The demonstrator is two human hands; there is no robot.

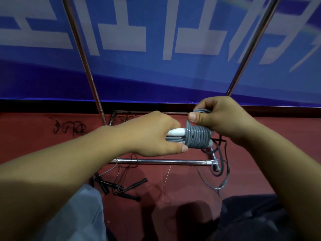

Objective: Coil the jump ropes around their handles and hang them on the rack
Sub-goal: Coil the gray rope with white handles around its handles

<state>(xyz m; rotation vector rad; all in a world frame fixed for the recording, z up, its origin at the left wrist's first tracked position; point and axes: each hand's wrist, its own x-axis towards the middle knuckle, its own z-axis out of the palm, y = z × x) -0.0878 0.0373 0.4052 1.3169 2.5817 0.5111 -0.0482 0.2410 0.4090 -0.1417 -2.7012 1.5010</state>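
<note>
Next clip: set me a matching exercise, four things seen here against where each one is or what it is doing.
Things:
1. left hand
2. right hand
3. black jump ropes
4. rack base bar

States:
A. lying loose on the red floor
B. pinching the grey rope at the coil
C. gripping the white handles
D. lying along the floor below the hands

Pairs: 1-C, 2-B, 3-A, 4-D

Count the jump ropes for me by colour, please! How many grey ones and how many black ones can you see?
Grey jump rope, being coiled in the hands: 1
Black handles on the floor near the knees: 4 plainly seen, so probably 2 ropes
Black rope tangled farther off: 1
Total: about 4 ropes
</note>
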